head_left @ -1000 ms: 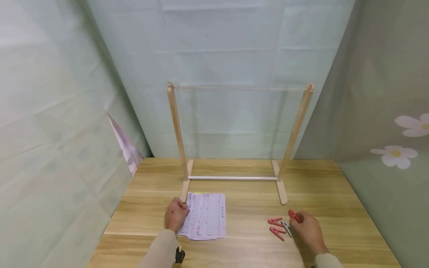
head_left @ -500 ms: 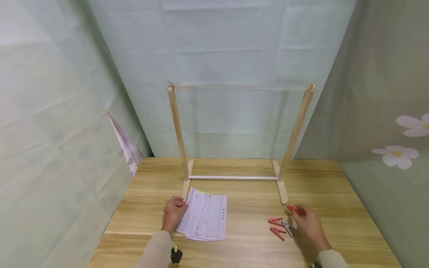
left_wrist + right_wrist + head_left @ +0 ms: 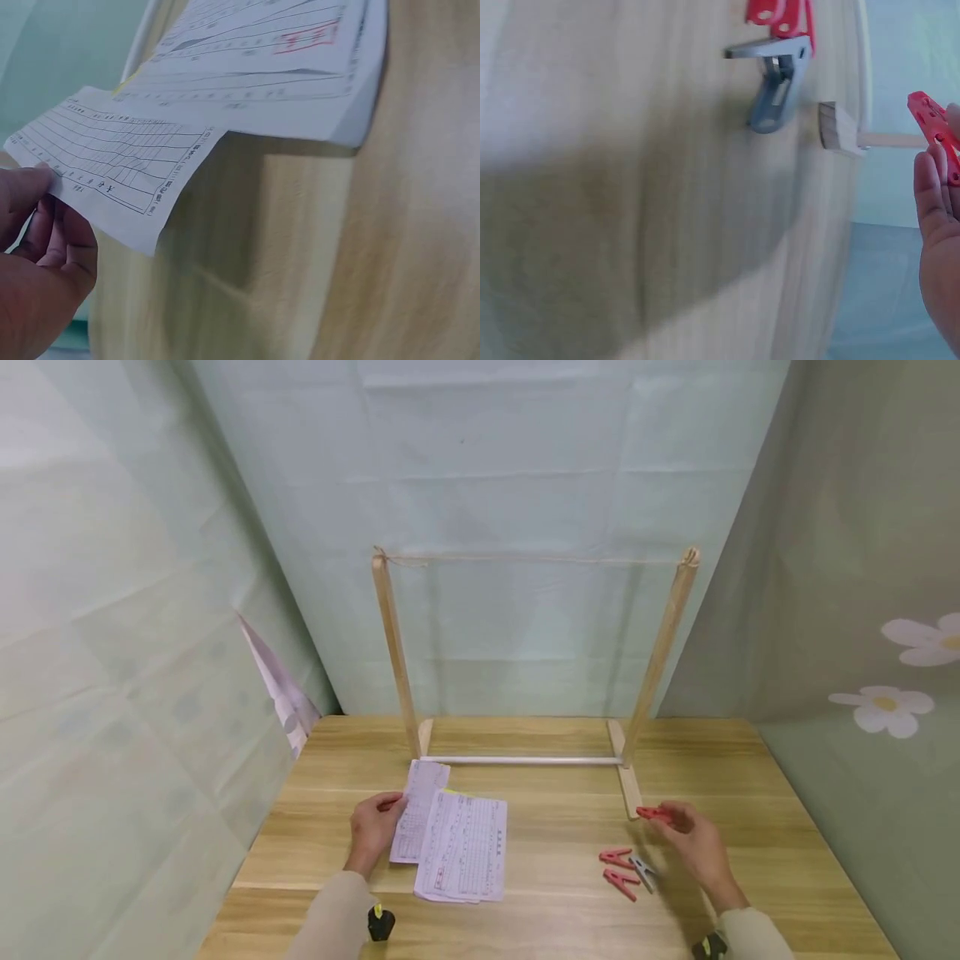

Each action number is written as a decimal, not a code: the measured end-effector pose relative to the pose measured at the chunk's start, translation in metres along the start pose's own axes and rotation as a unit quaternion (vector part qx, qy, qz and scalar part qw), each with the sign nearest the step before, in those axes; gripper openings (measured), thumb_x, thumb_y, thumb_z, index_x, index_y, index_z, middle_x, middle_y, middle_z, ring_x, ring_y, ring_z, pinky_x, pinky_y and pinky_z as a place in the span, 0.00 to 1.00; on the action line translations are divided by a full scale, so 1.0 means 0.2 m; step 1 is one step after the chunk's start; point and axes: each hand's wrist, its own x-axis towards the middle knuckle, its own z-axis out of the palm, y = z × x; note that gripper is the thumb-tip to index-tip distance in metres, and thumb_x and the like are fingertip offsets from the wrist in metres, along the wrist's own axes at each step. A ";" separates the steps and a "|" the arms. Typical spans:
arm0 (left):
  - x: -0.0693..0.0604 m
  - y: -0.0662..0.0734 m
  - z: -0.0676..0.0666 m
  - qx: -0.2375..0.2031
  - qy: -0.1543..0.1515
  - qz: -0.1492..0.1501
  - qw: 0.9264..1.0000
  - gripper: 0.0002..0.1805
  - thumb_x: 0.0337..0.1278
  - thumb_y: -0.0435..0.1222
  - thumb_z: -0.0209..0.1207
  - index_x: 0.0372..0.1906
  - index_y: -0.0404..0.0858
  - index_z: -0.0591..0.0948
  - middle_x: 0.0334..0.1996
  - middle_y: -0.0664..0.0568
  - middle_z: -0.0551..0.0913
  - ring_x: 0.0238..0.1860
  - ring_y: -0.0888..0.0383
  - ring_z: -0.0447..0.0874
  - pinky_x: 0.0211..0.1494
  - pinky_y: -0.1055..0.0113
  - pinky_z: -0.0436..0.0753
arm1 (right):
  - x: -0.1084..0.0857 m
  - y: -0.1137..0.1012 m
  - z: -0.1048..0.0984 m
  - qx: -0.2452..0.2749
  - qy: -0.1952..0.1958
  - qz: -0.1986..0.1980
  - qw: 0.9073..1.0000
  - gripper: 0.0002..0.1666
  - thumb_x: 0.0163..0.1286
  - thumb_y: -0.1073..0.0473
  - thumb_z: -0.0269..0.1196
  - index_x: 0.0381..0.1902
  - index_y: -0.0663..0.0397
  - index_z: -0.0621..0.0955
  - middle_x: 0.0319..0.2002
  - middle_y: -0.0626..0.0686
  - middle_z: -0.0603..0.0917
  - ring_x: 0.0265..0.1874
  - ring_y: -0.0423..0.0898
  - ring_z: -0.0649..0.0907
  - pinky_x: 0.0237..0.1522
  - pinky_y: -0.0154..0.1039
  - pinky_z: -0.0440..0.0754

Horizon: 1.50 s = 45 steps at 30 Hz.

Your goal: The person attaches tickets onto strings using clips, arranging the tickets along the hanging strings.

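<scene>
The left hand pinches the left edge of one printed paper slip, lifted partly out from a stack of papers. In the left wrist view the slip tilts up, held between thumb and fingers, its far part against the stack. A red clothespin is pinched by the right hand above the table; the right wrist view shows the same clothespin between thumb and fingers. Two red clothespins and a grey clothespin lie left of that hand.
Behind the papers stands a wooden frame with a string tied between its post tops and a white bar low down. It stands on the wooden table. Pale cloth hangs behind and at both sides.
The left hand has drawn the slip up and left from the stack, which now overlaps it less. The right hand has risen slightly away from the loose clothespins, holding its red one.
</scene>
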 end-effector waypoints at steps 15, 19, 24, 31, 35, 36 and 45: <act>0.11 0.09 -0.13 -0.052 0.009 0.001 0.999 0.12 0.63 0.34 0.66 0.45 0.28 0.86 0.40 0.39 0.87 0.35 0.62 0.80 0.33 0.78 0.77 | 0.07 -0.11 -0.03 0.041 -0.021 -0.024 0.999 0.24 0.64 0.71 0.69 0.56 0.73 0.77 0.47 0.69 0.84 0.39 0.32 0.82 0.39 0.24 0.80; 0.13 0.14 -0.14 -0.085 -0.007 -0.001 0.996 0.14 0.64 0.35 0.66 0.46 0.27 0.86 0.41 0.39 0.87 0.35 0.64 0.81 0.35 0.78 0.78 | 0.09 -0.14 -0.03 0.031 -0.026 -0.024 0.999 0.22 0.68 0.64 0.68 0.56 0.71 0.78 0.49 0.68 0.84 0.44 0.43 0.85 0.41 0.23 0.79; 0.16 0.20 -0.14 -0.119 -0.019 -0.008 0.993 0.15 0.64 0.35 0.66 0.48 0.27 0.85 0.43 0.40 0.86 0.36 0.65 0.81 0.37 0.78 0.79 | 0.14 -0.19 -0.04 0.042 -0.042 -0.054 0.997 0.22 0.71 0.63 0.65 0.58 0.72 0.76 0.52 0.69 0.82 0.49 0.54 0.84 0.43 0.21 0.77; 0.20 0.30 -0.15 -0.145 -0.017 0.016 0.989 0.16 0.64 0.35 0.66 0.48 0.26 0.84 0.42 0.41 0.87 0.34 0.68 0.81 0.38 0.78 0.79 | 0.24 -0.26 -0.02 0.137 -0.019 -0.132 0.982 0.23 0.60 0.80 0.66 0.52 0.80 0.73 0.46 0.76 0.81 0.40 0.29 0.81 0.41 0.21 0.78; 0.22 0.34 -0.17 -0.154 -0.016 0.011 0.988 0.17 0.64 0.36 0.65 0.49 0.26 0.84 0.41 0.43 0.87 0.34 0.67 0.80 0.37 0.77 0.79 | 0.27 -0.30 -0.02 0.163 -0.021 -0.130 0.978 0.25 0.59 0.80 0.67 0.53 0.80 0.71 0.46 0.77 0.80 0.38 0.27 0.81 0.40 0.22 0.80; 0.23 0.35 -0.17 -0.154 -0.016 0.006 0.988 0.17 0.65 0.37 0.65 0.49 0.26 0.84 0.41 0.43 0.87 0.34 0.67 0.80 0.38 0.77 0.79 | 0.28 -0.31 -0.02 0.169 -0.023 -0.124 0.977 0.26 0.59 0.80 0.67 0.54 0.80 0.71 0.46 0.77 0.80 0.38 0.28 0.81 0.40 0.22 0.80; 0.28 0.43 -0.20 -0.163 -0.014 0.000 0.986 0.18 0.65 0.40 0.65 0.51 0.30 0.84 0.43 0.44 0.85 0.36 0.64 0.81 0.40 0.75 0.80 | 0.34 -0.41 -0.02 0.160 -0.026 -0.113 0.980 0.27 0.60 0.75 0.69 0.55 0.78 0.72 0.46 0.73 0.82 0.39 0.29 0.81 0.42 0.22 0.79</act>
